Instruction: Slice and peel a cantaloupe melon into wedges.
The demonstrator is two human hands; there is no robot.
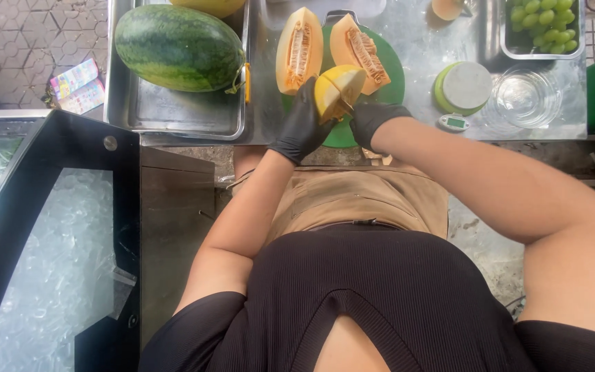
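Head view: left hand (302, 124) grips a yellow melon piece (339, 88) over the green board (342, 131); right hand (373, 118) closed, probably around a knife. Two seeded wedges (299, 49) lie uncleaned; watermelon (179, 47) whole.

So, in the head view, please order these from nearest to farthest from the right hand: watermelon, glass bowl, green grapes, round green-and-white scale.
From the right hand:
1. Round green-and-white scale, just to its right.
2. Glass bowl, further right.
3. Green grapes, in the far right tray.
4. Watermelon, far left tray.

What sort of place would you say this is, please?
Probably a street fruit stall: a striped green watermelon in a steel tray, halved orange melons on a green cutting board, an ice chest.
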